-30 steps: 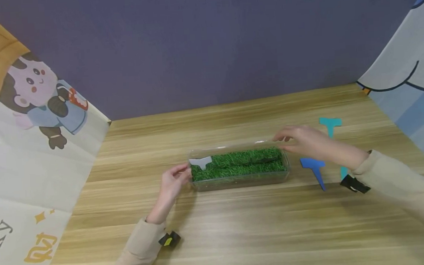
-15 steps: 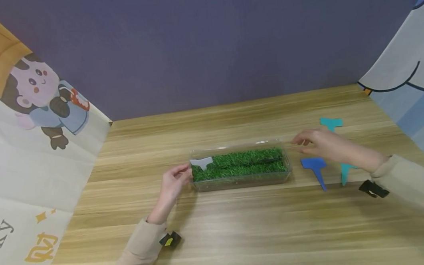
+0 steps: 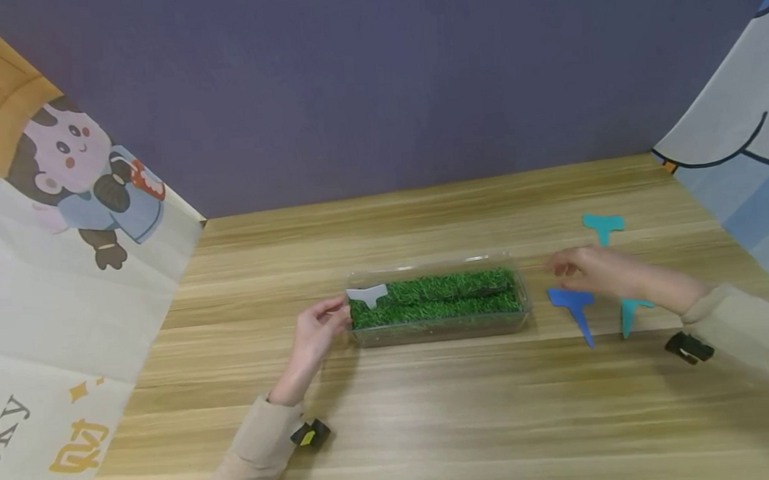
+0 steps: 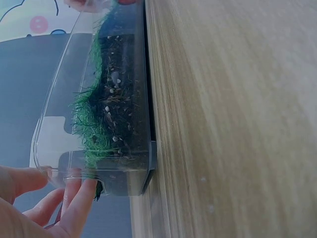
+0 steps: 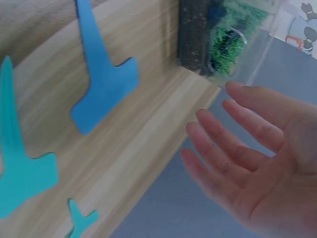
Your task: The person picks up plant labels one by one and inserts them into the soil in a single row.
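Note:
A clear plastic planter box (image 3: 438,331) holds green artificial grass (image 3: 440,309) over dark soil. Stuck in its left end is a white T-shaped plant label (image 3: 366,295). My left hand (image 3: 317,329) rests its fingertips against that end; in the left wrist view, the fingers (image 4: 79,203) lie fairly straight against the clear wall. To the right of the box, my right hand (image 3: 595,271) hovers with nothing in it, fingers spread loosely in the right wrist view. Below it lies a blue plant label (image 3: 572,304), with a teal label (image 3: 631,315) beside it.
Another teal label (image 3: 603,225) lies farther back on the wood-grain table (image 3: 433,411), partly hidden by the right hand. A dark blue panel (image 3: 402,87) rises behind the table. Printed cloths (image 3: 55,301) hang at the sides.
My right hand has drawn back from the box's right end, moving right and slightly nearer, over the blue label. The left hand stays at the box's left end.

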A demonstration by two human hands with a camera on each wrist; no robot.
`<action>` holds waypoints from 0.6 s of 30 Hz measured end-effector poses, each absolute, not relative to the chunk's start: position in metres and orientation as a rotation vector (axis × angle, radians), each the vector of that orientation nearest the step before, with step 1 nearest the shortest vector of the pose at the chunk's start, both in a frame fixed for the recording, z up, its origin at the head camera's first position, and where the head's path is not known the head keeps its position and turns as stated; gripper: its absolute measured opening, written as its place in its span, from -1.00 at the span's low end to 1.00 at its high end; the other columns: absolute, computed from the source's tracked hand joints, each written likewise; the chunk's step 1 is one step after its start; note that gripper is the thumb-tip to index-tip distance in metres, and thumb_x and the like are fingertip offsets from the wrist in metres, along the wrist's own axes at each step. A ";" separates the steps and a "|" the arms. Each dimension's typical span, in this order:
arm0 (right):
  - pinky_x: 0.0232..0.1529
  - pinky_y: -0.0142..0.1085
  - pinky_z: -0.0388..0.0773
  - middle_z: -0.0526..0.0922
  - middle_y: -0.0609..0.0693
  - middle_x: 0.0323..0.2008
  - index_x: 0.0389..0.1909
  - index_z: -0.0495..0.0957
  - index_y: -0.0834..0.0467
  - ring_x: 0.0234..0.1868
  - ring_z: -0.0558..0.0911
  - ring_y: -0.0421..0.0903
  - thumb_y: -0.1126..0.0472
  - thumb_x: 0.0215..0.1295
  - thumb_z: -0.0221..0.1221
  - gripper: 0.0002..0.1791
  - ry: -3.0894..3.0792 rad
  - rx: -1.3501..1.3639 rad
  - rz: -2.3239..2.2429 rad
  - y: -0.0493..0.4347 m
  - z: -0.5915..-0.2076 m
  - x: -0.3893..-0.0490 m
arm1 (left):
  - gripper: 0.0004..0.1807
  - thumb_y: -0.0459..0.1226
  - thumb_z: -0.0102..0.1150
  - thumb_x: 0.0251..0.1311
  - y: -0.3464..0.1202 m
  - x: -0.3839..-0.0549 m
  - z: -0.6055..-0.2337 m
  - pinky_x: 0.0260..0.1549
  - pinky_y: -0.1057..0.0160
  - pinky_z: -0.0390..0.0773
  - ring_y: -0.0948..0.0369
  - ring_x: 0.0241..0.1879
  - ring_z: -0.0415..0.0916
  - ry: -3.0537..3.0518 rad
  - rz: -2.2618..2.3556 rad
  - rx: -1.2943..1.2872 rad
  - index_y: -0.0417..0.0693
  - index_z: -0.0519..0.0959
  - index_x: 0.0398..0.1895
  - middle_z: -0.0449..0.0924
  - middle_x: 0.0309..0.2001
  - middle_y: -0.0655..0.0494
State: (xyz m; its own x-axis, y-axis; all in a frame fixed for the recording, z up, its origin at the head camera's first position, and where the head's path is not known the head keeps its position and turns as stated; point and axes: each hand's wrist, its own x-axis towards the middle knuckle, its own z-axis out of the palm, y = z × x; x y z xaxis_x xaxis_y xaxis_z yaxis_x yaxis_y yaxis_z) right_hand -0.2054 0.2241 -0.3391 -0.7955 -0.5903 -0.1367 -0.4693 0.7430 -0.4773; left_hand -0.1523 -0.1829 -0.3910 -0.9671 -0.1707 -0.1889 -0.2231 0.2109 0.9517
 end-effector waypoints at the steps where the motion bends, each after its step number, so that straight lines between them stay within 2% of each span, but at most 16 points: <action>1: -0.37 -0.22 0.60 0.57 0.24 -0.23 -0.07 0.44 0.41 -0.23 0.55 0.08 0.39 0.07 0.13 -0.64 2.660 -0.826 -0.616 0.225 -0.341 -0.206 | -0.68 -0.41 0.09 0.10 -0.183 -0.152 -0.391 -0.19 0.20 0.58 0.01 -0.27 0.54 2.410 1.909 -0.393 -0.33 0.46 -0.04 0.51 -0.15 -0.25; 11: -0.27 -0.11 0.59 0.56 0.25 -0.17 -0.08 0.43 0.43 -0.19 0.53 0.17 0.42 0.02 0.19 -0.61 2.603 -0.884 -0.584 0.233 -0.355 -0.207 | -0.68 -0.41 0.09 0.10 -0.183 -0.152 -0.391 -0.20 0.21 0.59 0.07 -0.30 0.54 2.414 1.898 -0.403 -0.31 0.46 -0.03 0.52 -0.17 -0.23; 18: -0.28 -0.07 0.58 0.54 0.27 -0.22 -0.09 0.44 0.41 -0.18 0.51 0.22 0.43 -0.05 0.23 -0.58 2.607 -0.862 -0.514 0.235 -0.363 -0.208 | -0.69 -0.37 0.10 0.11 -0.184 -0.152 -0.391 -0.23 0.25 0.60 0.10 -0.32 0.54 2.424 1.869 -0.417 -0.27 0.48 -0.04 0.54 -0.20 -0.19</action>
